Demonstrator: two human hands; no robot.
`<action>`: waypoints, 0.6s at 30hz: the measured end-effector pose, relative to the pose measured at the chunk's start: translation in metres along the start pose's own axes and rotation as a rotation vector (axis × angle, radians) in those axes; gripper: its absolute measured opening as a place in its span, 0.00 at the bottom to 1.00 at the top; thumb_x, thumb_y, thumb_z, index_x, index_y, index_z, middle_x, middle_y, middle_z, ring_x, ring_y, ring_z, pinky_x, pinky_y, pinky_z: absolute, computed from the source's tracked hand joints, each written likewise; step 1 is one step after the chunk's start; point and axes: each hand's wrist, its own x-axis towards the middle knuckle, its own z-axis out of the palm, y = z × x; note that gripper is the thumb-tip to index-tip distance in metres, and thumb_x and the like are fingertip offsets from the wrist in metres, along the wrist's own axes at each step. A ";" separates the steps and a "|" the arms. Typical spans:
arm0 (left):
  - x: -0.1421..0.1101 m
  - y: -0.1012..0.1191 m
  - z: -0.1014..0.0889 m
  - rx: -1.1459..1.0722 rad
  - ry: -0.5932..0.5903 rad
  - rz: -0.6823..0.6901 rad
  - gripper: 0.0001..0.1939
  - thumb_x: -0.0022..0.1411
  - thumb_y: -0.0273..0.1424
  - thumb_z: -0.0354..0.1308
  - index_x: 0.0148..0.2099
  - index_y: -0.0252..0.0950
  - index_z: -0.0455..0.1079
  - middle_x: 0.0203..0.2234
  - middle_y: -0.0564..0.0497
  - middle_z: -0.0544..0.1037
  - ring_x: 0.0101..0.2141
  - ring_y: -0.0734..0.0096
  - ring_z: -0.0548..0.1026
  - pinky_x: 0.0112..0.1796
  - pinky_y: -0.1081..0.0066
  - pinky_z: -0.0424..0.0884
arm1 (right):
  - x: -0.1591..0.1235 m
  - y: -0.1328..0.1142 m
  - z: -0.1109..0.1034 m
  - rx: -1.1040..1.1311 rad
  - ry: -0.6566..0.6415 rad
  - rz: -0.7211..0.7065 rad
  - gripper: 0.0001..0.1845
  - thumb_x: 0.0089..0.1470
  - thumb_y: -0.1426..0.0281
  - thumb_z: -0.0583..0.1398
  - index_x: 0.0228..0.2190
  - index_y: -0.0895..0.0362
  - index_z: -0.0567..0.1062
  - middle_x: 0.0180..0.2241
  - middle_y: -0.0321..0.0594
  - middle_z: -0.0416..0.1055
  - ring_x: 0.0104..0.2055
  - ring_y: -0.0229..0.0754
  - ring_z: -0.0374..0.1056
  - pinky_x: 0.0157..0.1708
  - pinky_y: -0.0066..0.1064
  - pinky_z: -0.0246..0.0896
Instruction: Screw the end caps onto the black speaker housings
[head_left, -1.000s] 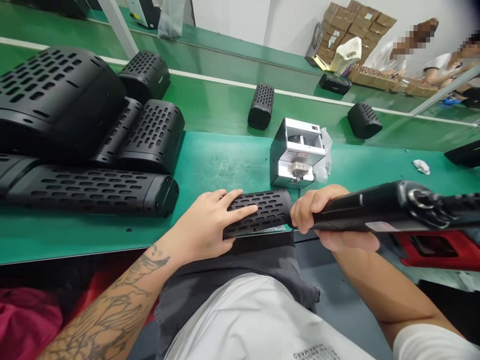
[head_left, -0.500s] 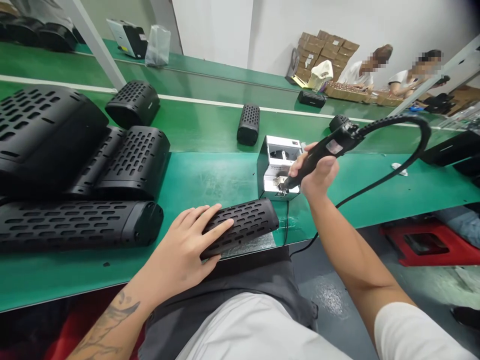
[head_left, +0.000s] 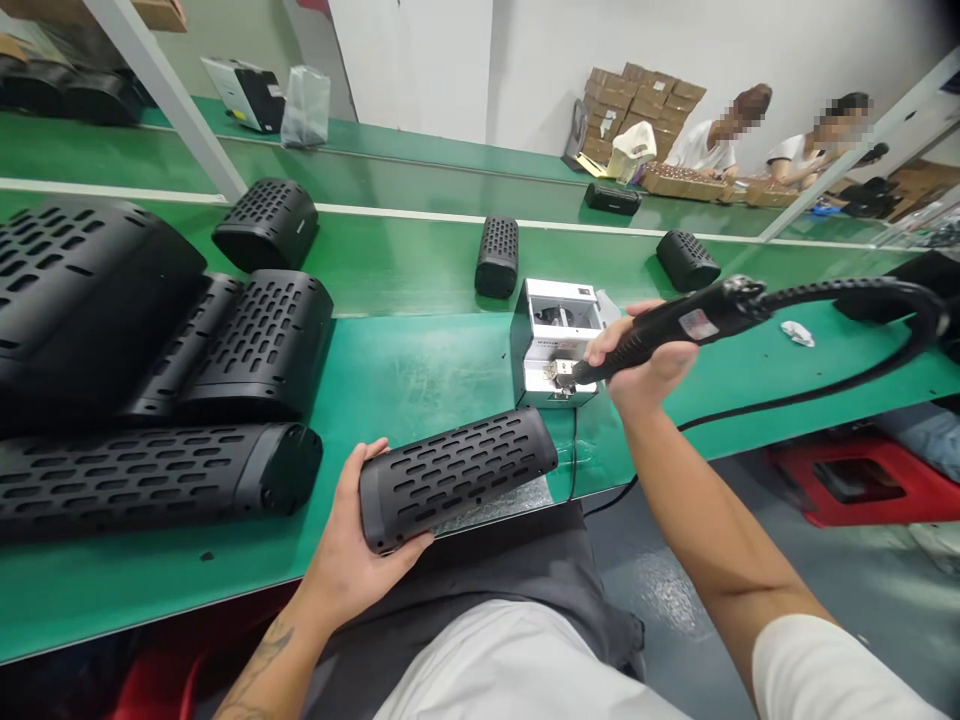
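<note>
My left hand [head_left: 364, 560] grips the left end of a black slotted housing [head_left: 461, 465], thumb along its near side and fingers behind its end. The housing lies at a slant near the table's front edge, its slotted face up. In my right hand [head_left: 649, 360] is a black electric screwdriver [head_left: 682, 330], its cable leaving from the rear end. The tool's tip reaches the front of a silver and black screw feeder [head_left: 561, 340]; whether a screw sits on the tip is too small to tell.
Several black slotted housings [head_left: 255, 335] are piled at the left. Others stand on the green belt [head_left: 390, 260], one of them a small housing [head_left: 497, 257] behind the feeder. The screwdriver's cable [head_left: 847, 290] loops to the right. Two people [head_left: 705, 140] sit at the far right near cardboard boxes [head_left: 637, 105].
My left hand has slid from the top of the housing to its left end and now grips it. The screwdriver has tilted flatter, its tip still at the feeder. The view has shifted slightly.
</note>
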 end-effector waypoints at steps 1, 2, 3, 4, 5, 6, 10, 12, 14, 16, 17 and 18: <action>0.000 0.001 0.000 0.005 0.002 0.001 0.73 0.71 0.40 0.84 0.96 0.57 0.34 0.88 0.30 0.63 0.83 0.30 0.74 0.78 0.27 0.76 | 0.000 0.003 0.002 -0.030 -0.011 0.026 0.41 0.64 0.22 0.68 0.43 0.47 0.80 0.22 0.27 0.71 0.17 0.40 0.68 0.20 0.35 0.70; 0.001 0.001 0.000 0.014 0.006 0.005 0.73 0.71 0.41 0.84 0.96 0.56 0.35 0.88 0.30 0.64 0.82 0.30 0.74 0.78 0.28 0.76 | 0.001 0.006 0.003 -0.061 -0.026 0.055 0.42 0.63 0.21 0.67 0.42 0.47 0.78 0.22 0.27 0.71 0.17 0.40 0.68 0.20 0.35 0.69; 0.001 0.001 0.000 0.025 0.010 0.014 0.72 0.71 0.41 0.84 0.96 0.56 0.36 0.87 0.31 0.64 0.82 0.31 0.75 0.78 0.29 0.76 | 0.001 0.008 0.004 -0.089 -0.038 0.077 0.43 0.63 0.19 0.66 0.41 0.47 0.77 0.22 0.26 0.70 0.17 0.40 0.67 0.20 0.36 0.69; 0.001 0.001 0.001 0.037 0.015 0.025 0.70 0.72 0.42 0.83 0.96 0.56 0.38 0.87 0.32 0.65 0.82 0.31 0.75 0.78 0.30 0.77 | 0.002 0.009 0.004 -0.112 -0.051 0.093 0.43 0.63 0.19 0.64 0.41 0.46 0.76 0.23 0.26 0.69 0.17 0.40 0.67 0.21 0.36 0.69; 0.001 0.000 0.001 0.046 0.026 0.035 0.69 0.72 0.42 0.82 0.96 0.56 0.38 0.87 0.32 0.66 0.82 0.31 0.75 0.78 0.30 0.77 | 0.002 0.009 0.004 -0.127 -0.062 0.098 0.43 0.64 0.18 0.64 0.41 0.46 0.75 0.23 0.26 0.69 0.18 0.40 0.67 0.21 0.37 0.70; 0.001 -0.001 0.002 0.049 0.036 0.042 0.68 0.72 0.43 0.82 0.96 0.56 0.39 0.87 0.33 0.66 0.81 0.31 0.75 0.78 0.31 0.78 | 0.002 0.009 0.004 -0.133 -0.072 0.097 0.43 0.64 0.19 0.63 0.41 0.46 0.75 0.23 0.26 0.68 0.18 0.40 0.68 0.21 0.37 0.70; 0.001 -0.003 0.007 0.017 0.065 0.041 0.67 0.72 0.43 0.81 0.95 0.55 0.41 0.86 0.32 0.65 0.81 0.32 0.75 0.78 0.31 0.77 | -0.001 0.005 0.006 -0.123 -0.083 0.097 0.41 0.64 0.21 0.66 0.42 0.46 0.79 0.23 0.28 0.70 0.18 0.41 0.68 0.22 0.38 0.70; 0.001 -0.004 0.008 0.011 0.054 0.051 0.65 0.73 0.44 0.80 0.95 0.54 0.42 0.86 0.32 0.66 0.82 0.32 0.74 0.79 0.30 0.75 | -0.003 -0.002 0.009 -0.111 -0.068 0.102 0.41 0.62 0.21 0.69 0.42 0.47 0.82 0.22 0.29 0.72 0.18 0.42 0.68 0.21 0.39 0.67; 0.002 -0.003 0.008 0.016 0.040 0.056 0.64 0.73 0.44 0.79 0.94 0.53 0.42 0.85 0.31 0.67 0.82 0.31 0.74 0.79 0.31 0.75 | -0.006 -0.017 0.013 -0.074 -0.030 0.103 0.40 0.60 0.23 0.72 0.41 0.47 0.84 0.22 0.30 0.73 0.17 0.43 0.68 0.19 0.39 0.65; 0.002 -0.001 0.008 0.019 0.026 0.051 0.65 0.73 0.43 0.80 0.94 0.53 0.42 0.85 0.31 0.67 0.82 0.32 0.75 0.79 0.33 0.76 | -0.010 -0.043 0.018 -0.004 -0.021 0.121 0.37 0.58 0.27 0.76 0.42 0.46 0.87 0.22 0.32 0.76 0.18 0.45 0.69 0.20 0.40 0.65; 0.002 0.001 0.007 0.020 0.022 0.050 0.66 0.72 0.43 0.80 0.94 0.53 0.41 0.85 0.31 0.67 0.82 0.33 0.75 0.79 0.34 0.76 | -0.012 -0.059 0.020 0.051 -0.039 0.124 0.36 0.57 0.27 0.77 0.43 0.46 0.88 0.23 0.32 0.77 0.19 0.45 0.70 0.20 0.41 0.65; 0.003 0.003 0.007 0.022 0.022 0.053 0.67 0.71 0.43 0.81 0.95 0.53 0.40 0.85 0.31 0.67 0.82 0.33 0.74 0.79 0.35 0.76 | -0.016 -0.076 0.022 0.102 -0.107 0.167 0.37 0.55 0.28 0.79 0.44 0.45 0.89 0.24 0.33 0.78 0.20 0.46 0.72 0.22 0.41 0.68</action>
